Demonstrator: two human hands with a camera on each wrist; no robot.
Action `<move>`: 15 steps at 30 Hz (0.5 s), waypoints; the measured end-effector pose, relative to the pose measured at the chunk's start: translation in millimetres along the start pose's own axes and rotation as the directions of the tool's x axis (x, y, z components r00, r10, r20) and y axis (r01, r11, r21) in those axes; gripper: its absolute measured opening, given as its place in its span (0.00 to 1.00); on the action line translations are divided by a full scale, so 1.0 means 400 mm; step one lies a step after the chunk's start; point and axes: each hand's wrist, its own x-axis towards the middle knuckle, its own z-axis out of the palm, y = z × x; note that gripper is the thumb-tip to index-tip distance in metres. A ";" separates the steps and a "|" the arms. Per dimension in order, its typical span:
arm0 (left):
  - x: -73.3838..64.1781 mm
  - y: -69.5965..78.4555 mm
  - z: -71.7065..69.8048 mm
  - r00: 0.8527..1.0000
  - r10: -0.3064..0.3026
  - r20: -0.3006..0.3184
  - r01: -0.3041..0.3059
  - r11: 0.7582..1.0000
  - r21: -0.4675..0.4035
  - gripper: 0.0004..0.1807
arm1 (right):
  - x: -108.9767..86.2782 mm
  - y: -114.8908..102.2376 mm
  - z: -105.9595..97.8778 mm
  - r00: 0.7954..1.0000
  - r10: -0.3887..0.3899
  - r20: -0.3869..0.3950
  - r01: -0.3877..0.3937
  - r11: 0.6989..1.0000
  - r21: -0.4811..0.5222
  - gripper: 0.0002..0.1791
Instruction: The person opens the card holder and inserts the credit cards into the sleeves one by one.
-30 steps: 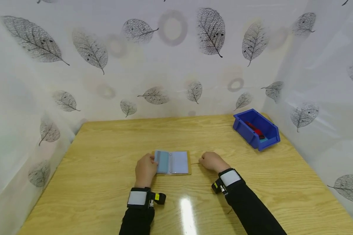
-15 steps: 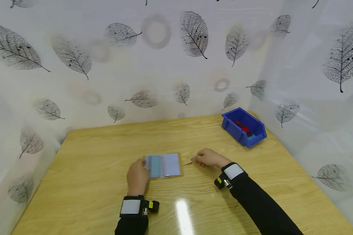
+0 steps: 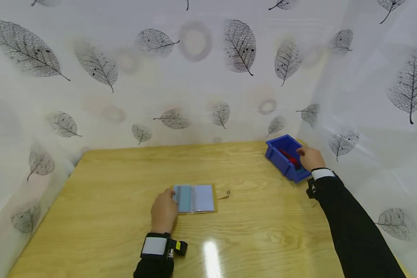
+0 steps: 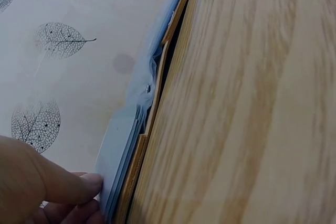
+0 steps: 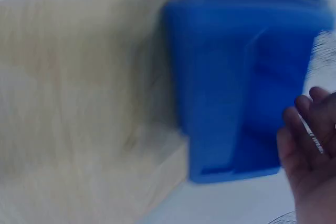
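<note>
A small ring-bound card holder [image 3: 204, 198] lies spread on the table, with a brown cover, clear sleeves and pale blue cards. My left hand [image 3: 164, 211] pinches its left edge. In the left wrist view the thumb [image 4: 89, 184] bears on the stacked sleeves [image 4: 118, 148], with the other fingers curled beside them. A thin brown strap [image 3: 224, 195] sticks out from the cover's right side. At the back right, my right hand [image 3: 311, 157] is over the blue bin [image 3: 280, 161], fingers loosely bent and holding nothing visible. Inside the bin lies a red item [image 3: 289, 157].
The bin stands near the right rear corner of the wood-grain table [image 3: 125, 170]. A white curtain [image 3: 194, 77] with leaf prints hangs around the back and sides. Light glares off the table [image 3: 212, 258] near the front.
My right hand has let go of the strap beside the card holder and moved right and back to the blue bin. My left hand stays at the holder's left edge.
</note>
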 end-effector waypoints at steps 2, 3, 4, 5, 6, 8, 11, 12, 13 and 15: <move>0.001 -0.001 -0.003 1.000 -0.001 0.006 0.001 1.000 0.006 0.12 | 0.001 0.024 0.025 0.997 -0.073 0.040 0.076 0.992 -0.097 0.16; 0.001 -0.002 -0.004 1.000 -0.002 0.008 0.002 1.000 0.010 0.12 | 0.000 0.030 0.037 0.992 -0.109 0.062 0.117 0.983 -0.139 0.15; 0.001 -0.003 -0.005 1.000 -0.002 0.009 0.002 1.000 0.013 0.12 | 0.000 0.034 0.049 0.987 -0.142 0.078 0.154 0.973 -0.172 0.14; 0.001 -0.003 -0.005 1.000 -0.001 0.011 0.001 1.000 0.015 0.12 | -0.001 0.036 0.058 0.981 -0.169 0.094 0.185 0.962 -0.202 0.14; 0.000 -0.004 -0.004 1.000 -0.002 0.012 0.001 1.000 0.016 0.12 | -0.002 0.036 0.066 0.976 -0.188 0.107 0.207 0.954 -0.219 0.14; -0.001 -0.003 -0.003 1.000 -0.001 0.012 0.001 1.000 0.015 0.12 | -0.001 0.032 0.076 0.968 -0.206 0.140 0.235 0.943 -0.236 0.15; -0.001 -0.001 -0.002 1.000 -0.002 0.013 0.002 1.000 0.008 0.12 | 0.005 0.023 0.086 0.957 -0.221 0.189 0.262 0.938 -0.227 0.18; -0.001 0.000 -0.002 1.000 -0.004 0.012 0.004 1.000 0.008 0.12 | 0.009 0.020 0.090 0.953 -0.223 0.204 0.266 0.940 -0.215 0.18; -0.001 0.000 -0.002 1.000 -0.006 0.012 0.006 1.000 0.008 0.12 | 0.014 0.015 0.093 0.950 -0.217 0.224 0.264 0.943 -0.204 0.19; -0.001 -0.001 -0.002 1.000 -0.009 0.010 0.009 1.000 0.007 0.12 | 0.023 0.003 0.103 0.947 -0.197 0.252 0.240 0.959 -0.149 0.20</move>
